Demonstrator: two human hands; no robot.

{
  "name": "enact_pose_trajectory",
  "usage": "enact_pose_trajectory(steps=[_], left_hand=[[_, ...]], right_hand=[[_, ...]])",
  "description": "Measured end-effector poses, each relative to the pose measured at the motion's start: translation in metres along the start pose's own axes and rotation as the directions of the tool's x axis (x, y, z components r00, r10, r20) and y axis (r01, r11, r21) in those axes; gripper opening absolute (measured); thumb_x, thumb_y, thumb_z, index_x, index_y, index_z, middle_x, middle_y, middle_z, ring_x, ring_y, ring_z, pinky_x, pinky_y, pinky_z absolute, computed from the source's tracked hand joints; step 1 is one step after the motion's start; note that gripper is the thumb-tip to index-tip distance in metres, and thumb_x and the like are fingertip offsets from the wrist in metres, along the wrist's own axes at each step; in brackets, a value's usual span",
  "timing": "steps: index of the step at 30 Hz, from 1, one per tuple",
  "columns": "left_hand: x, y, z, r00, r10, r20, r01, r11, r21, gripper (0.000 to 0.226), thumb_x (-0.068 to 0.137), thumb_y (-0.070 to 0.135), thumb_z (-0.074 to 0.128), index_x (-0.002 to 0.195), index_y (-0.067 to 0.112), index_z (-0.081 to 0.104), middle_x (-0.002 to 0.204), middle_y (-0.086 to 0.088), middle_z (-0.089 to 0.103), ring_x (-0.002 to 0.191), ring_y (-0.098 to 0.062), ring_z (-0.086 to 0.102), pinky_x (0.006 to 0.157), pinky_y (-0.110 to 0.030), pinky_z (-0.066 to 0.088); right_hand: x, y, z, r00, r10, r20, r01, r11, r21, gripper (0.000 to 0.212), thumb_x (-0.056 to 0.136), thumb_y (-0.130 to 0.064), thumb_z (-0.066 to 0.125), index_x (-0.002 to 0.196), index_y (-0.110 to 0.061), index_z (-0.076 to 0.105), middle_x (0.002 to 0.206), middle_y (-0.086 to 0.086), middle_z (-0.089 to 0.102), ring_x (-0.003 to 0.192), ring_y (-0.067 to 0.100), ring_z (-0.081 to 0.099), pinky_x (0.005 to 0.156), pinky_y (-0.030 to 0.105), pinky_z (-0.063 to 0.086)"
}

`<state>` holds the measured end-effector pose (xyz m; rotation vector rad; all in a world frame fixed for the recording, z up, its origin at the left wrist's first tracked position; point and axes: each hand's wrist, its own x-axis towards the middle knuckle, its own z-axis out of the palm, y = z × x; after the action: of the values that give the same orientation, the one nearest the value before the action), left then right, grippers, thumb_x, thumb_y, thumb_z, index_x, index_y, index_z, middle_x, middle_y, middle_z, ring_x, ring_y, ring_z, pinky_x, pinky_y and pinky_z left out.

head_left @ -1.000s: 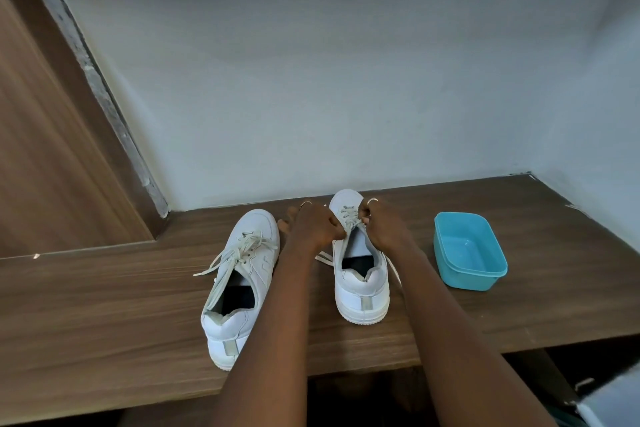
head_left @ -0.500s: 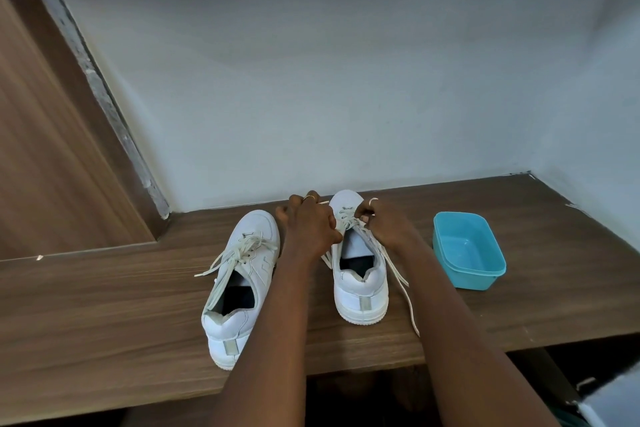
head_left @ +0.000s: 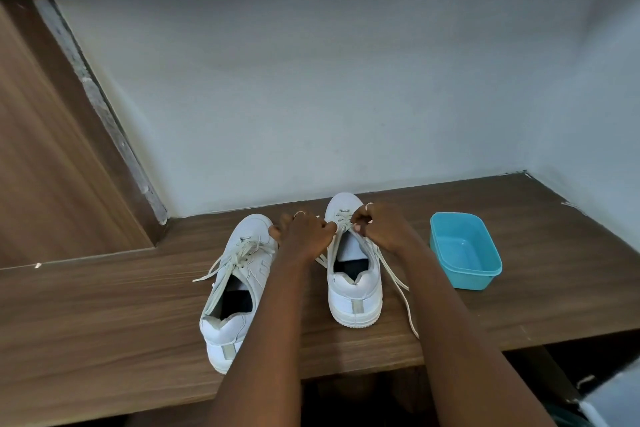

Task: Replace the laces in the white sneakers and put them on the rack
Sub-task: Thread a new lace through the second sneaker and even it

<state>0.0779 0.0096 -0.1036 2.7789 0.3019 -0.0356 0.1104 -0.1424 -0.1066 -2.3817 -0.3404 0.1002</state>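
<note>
Pinching the lace [head_left: 343, 218] at the front of the white sneaker [head_left: 355, 291] on the wooden shelf [head_left: 104, 305], the left hand [head_left: 304, 230] and right hand [head_left: 381, 227] sit close together, and one hard tug might pull the loose lace out of its holes.

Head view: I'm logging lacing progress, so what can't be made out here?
- Middle eyelets of the right-hand sneaker: head view, covered by the left hand and right hand pinching its lace.
- Inner side of the left-hand sneaker: head view, behind the left forearm.
- Space below the shelf: head view, dark, cut off by the bottom edge.
</note>
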Motion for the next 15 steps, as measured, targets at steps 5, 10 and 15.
enact_pose_trajectory(steps=[5,10,15], left_hand=[[0.010,-0.007,0.003,0.996,0.069,0.058,-0.072,0.997,0.037,0.037,0.091,0.054,0.041,0.081,0.028,0.066,0.108,0.000,0.060,0.126,-0.021,0.034,0.099,-0.043,0.025],[0.006,-0.008,-0.001,0.985,0.093,0.145,-0.082,0.994,-0.077,0.036,0.094,0.041,0.048,0.064,0.021,0.050,0.108,-0.008,0.062,0.126,-0.024,0.036,0.102,-0.041,0.025],[-0.001,-0.004,-0.001,0.990,0.039,0.137,-0.033,0.998,-0.047,0.021,0.097,0.032,0.041,0.101,0.022,0.059,0.134,-0.006,0.039,0.128,-0.030,0.024,0.100,-0.044,0.022]], right_hand=[[-0.005,-0.003,0.000,0.998,0.016,0.057,-0.013,0.999,-0.048,0.040,0.076,-0.016,0.074,0.115,-0.015,0.062,0.107,0.002,0.062,0.086,0.012,0.052,0.066,0.019,0.037],[-0.008,-0.004,0.002,0.999,0.041,0.021,-0.040,0.999,-0.036,0.040,0.078,-0.009,0.066,0.118,-0.016,0.061,0.105,0.001,0.062,0.085,0.012,0.054,0.072,0.023,0.039],[-0.011,-0.004,0.000,0.999,0.051,0.000,-0.051,0.999,-0.008,0.037,0.077,-0.007,0.066,0.113,-0.015,0.063,0.098,-0.001,0.060,0.082,0.012,0.054,0.065,0.020,0.040]])
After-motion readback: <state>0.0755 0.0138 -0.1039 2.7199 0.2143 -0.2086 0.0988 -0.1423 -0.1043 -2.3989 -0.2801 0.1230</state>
